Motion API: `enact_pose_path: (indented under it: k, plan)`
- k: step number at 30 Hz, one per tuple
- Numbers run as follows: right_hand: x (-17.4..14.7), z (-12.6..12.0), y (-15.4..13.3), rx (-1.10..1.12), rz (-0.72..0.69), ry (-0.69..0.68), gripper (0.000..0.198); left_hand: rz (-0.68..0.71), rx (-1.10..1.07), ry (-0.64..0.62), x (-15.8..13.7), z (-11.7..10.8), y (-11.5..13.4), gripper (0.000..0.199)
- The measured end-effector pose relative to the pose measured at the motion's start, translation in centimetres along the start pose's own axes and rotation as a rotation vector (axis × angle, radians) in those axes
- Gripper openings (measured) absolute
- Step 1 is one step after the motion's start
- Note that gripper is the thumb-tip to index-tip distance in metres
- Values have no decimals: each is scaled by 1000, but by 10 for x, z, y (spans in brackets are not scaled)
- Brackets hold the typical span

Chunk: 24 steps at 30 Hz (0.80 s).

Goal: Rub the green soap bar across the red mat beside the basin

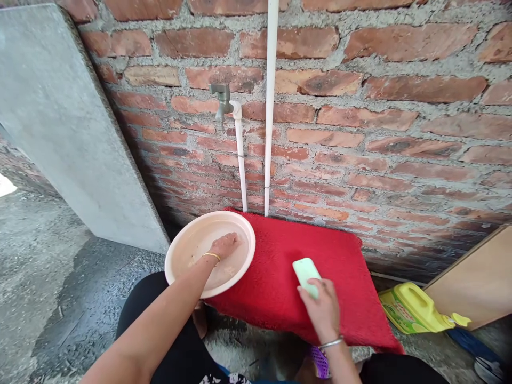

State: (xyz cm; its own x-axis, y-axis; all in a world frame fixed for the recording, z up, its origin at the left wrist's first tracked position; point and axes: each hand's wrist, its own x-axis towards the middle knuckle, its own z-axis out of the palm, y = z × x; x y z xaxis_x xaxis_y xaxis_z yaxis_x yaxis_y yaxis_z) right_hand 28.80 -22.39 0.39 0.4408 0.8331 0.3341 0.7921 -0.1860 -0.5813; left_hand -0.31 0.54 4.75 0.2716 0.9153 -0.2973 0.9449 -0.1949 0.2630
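Note:
A pale pink basin [171, 256] with water in it stands at the left end of a bench draped in a red cloth [276, 288]. My left hand [224, 245], a yellow bangle at its wrist, reaches down into the basin. Its fingers are curled, and whatever they hold, if anything, is hidden. Over the red cloth, my right hand [322, 306] grips the near end of a pale green bar of soap [305, 272], a rounded rectangle, between thumb and fingers. The far end of the bar points toward the wall.
A grey tap [221, 101] on a white pipe [241, 165] and a taller white pipe [270, 106] stand against the brick wall [392, 90]. A grey slab [76, 117] leans at left. On the right are a yellow jug [412, 306] and a tan board [480, 277].

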Motion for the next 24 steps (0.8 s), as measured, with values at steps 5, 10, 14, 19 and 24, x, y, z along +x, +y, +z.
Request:
enact_pose_path:
  k: [5, 10, 14, 19, 24]
  plan:
    - [-17, 43, -69, -53, -236, -204, 16, -14, 6, 22, -3, 0, 0, 25]
    - [4, 18, -14, -83, -85, -84, 22, -32, 13, 23, -2, 1, -1, 25]
    - [25, -27, 60, -176, 199, 162, 46, -30, 24, 22, -1, 1, 0, 27]
    - [25, -37, 60, -107, 277, 244, 51, -26, 20, 33, -2, 0, 0, 27]
    - [-5, 12, -25, 81, -73, -65, 21, -20, 27, 35, -3, -1, 0, 25]
